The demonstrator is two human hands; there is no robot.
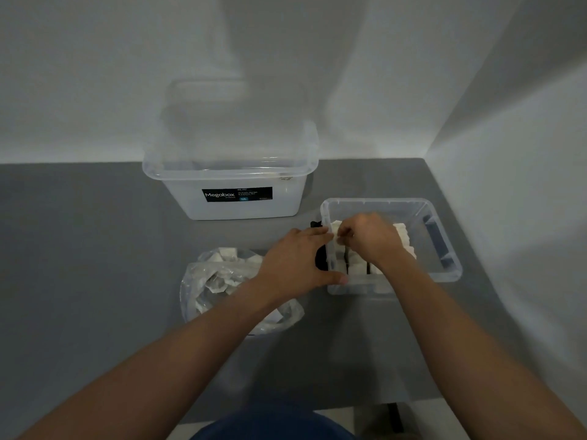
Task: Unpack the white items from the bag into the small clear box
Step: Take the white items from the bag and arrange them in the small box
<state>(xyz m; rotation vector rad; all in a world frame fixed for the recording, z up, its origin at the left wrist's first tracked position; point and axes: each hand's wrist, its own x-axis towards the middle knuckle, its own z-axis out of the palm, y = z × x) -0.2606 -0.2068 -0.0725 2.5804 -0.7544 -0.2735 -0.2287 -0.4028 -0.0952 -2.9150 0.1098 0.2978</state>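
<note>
Head view, items on the grey tabletop (95, 249):

- Small clear box (444, 249): lidless, near the tabletop's right edge, short of the back right corner. White items (401, 231) stand packed in rows along its left and near walls.
- Bag (222, 281): clear plastic with an open mouth, just left of the small clear box and nearer the front edge. More white pieces (227, 253) lie inside.
- Left hand (295, 262): fingers straight, thumb spread wide, laid flat against the box's left wall. The fingertips reach the rim and the thumb is at the near left corner.
- Right hand (368, 238): inside the box by the left wall, fingers curled, pinching a white item (337, 239) just beside the left fingertips.
- Large clear box (235, 173): toward the back edge, dark "Megabox" label (236, 194) facing front, well apart from both hands.
- Dark object (315, 224): outside the left wall, mostly hidden, cannot be identified.
</note>
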